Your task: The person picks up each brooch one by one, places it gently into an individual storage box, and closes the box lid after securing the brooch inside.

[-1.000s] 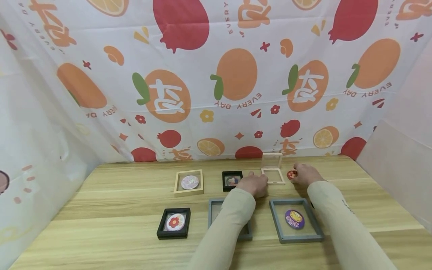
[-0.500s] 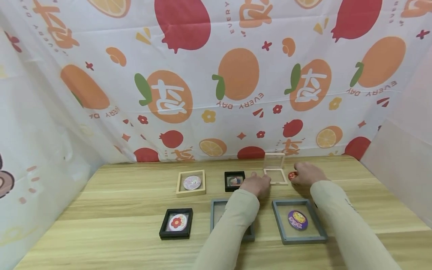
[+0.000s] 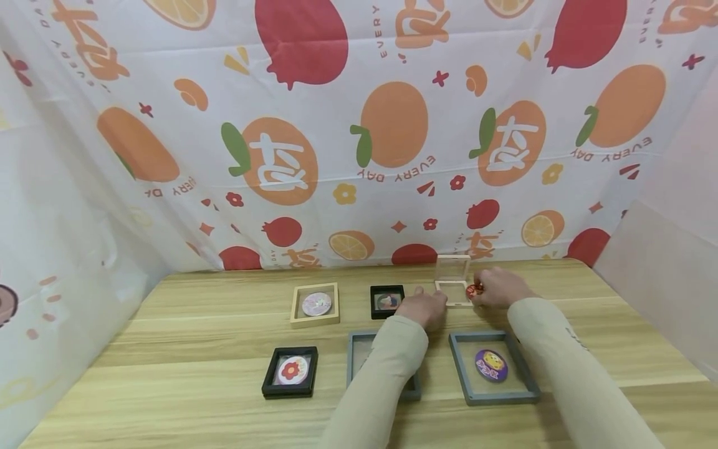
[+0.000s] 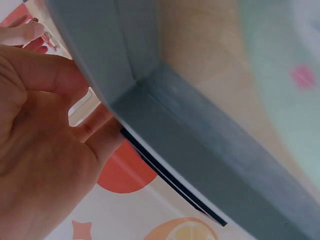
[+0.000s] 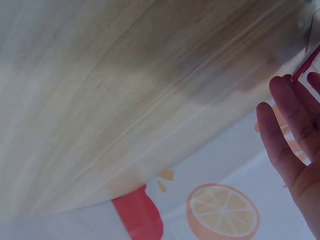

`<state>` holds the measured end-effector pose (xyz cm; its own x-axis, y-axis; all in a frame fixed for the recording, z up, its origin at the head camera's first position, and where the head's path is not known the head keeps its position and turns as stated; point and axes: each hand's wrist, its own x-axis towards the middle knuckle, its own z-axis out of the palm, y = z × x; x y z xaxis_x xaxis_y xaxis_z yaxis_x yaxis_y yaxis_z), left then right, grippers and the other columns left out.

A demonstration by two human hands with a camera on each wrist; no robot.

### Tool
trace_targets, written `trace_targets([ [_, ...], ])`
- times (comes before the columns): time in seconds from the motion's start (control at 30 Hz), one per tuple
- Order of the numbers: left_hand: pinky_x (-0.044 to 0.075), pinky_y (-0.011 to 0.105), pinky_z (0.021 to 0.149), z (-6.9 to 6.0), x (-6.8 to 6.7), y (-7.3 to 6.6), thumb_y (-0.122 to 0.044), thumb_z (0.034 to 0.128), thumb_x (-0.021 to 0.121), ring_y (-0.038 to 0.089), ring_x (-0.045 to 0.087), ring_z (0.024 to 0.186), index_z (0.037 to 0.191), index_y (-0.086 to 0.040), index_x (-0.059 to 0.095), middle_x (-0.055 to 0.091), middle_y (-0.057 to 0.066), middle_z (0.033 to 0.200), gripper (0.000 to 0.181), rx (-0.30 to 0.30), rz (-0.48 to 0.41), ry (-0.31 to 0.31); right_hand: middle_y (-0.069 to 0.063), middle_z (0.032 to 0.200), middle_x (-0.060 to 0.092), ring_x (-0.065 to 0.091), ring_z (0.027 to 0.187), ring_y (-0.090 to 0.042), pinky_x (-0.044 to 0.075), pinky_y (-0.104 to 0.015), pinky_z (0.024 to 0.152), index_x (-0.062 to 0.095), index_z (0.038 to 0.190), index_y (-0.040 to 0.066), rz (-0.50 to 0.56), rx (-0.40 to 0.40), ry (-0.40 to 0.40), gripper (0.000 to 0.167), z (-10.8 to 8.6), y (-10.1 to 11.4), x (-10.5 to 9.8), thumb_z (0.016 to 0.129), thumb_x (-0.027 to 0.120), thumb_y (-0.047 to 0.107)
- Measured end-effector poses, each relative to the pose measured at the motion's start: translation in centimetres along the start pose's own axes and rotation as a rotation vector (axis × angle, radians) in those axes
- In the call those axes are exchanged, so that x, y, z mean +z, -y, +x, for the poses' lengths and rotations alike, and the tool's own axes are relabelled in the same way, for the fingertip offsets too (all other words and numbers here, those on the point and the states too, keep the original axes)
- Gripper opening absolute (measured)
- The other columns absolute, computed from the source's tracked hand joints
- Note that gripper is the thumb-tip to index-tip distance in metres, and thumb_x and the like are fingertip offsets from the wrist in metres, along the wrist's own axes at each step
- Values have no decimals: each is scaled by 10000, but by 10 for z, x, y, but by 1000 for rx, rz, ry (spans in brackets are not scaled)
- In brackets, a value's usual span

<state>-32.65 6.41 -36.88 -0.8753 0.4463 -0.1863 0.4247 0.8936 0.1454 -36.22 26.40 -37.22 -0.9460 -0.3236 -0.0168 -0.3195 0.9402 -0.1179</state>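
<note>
My left hand (image 3: 423, 308) is at the near left corner of a small pale wooden display frame (image 3: 460, 304), its fingertips gripping the edge. That frame stands unfolded, its clear lid (image 3: 453, 268) raised at the back. A round red badge (image 3: 474, 291) is pinched in the fingertips of my right hand (image 3: 501, 288), at the right side of the frame's base. In the right wrist view the badge (image 5: 305, 65) shows as a thin red edge above the fingers. The left wrist view has a grey frame (image 4: 200, 145) covering much of the left hand's work.
Nearby are a black frame (image 3: 374, 305) and a pale wooden frame (image 3: 301, 322), each with a badge. Closer stand another black frame (image 3: 287, 391) and a grey frame (image 3: 499, 398) with badges, and a grey frame (image 3: 350, 358) partly under my left forearm. A printed cloth (image 3: 392, 206) hangs behind.
My right hand has moved left with the red badge, from beside the small frame to its right edge. The left hand stays at the frame's corner.
</note>
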Motion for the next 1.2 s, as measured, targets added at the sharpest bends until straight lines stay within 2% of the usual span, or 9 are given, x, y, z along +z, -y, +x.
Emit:
trace_targets([
  [0.4,502,341,855,1,0,0,-145,1055,482,187,487,1078,1379,-145,561,676,62,1235,334,-6,12,6,-3,756,591,539,688,-181,494,-358,648,680,967,37,-13,-43,-5,229,1,6,-2,867,789,212],
  [0.83,500,348,830,1,-1,0,-139,1059,471,190,484,1065,1330,-140,581,684,57,1217,293,-1,25,3,-17,745,629,569,660,-174,525,-375,659,723,923,1,-81,-150,-63,179,5,10,-2,817,799,123],
  [1.2,502,344,823,1,1,-1,-153,1062,482,188,495,1049,1313,-142,596,688,50,1195,276,1,32,-5,-25,739,658,610,664,-168,549,-376,671,723,822,27,-39,-201,-76,89,8,17,0,786,798,58],
])
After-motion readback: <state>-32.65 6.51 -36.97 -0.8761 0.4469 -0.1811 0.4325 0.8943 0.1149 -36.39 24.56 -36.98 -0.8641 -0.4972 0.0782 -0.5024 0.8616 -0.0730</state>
